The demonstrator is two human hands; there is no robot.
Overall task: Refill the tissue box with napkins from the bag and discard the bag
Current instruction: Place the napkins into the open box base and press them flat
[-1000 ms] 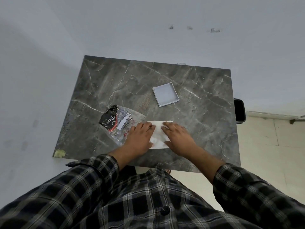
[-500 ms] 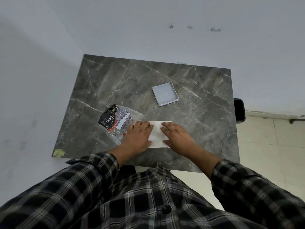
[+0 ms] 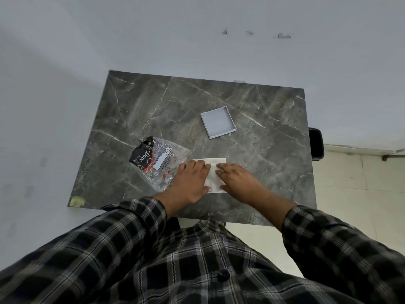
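A white stack of napkins lies flat on the dark marble table near its front edge. My left hand rests palm down on the stack's left part and my right hand on its right part, thumbs along the near edge, so most of the stack is hidden. The clear plastic bag with a black "Dove" label lies crumpled just left of my left hand, partly under it. A shallow square grey tissue box part sits open side up farther back, with nothing in it.
The table stands in a corner between two white walls. A black bin-like object sits on the floor just past the table's right edge. A yellowish sticker marks the front left corner. Pale floor tiles lie to the right.
Both hands stay on the napkin stack and have hardly shifted. The bag and the grey box part lie where they were.
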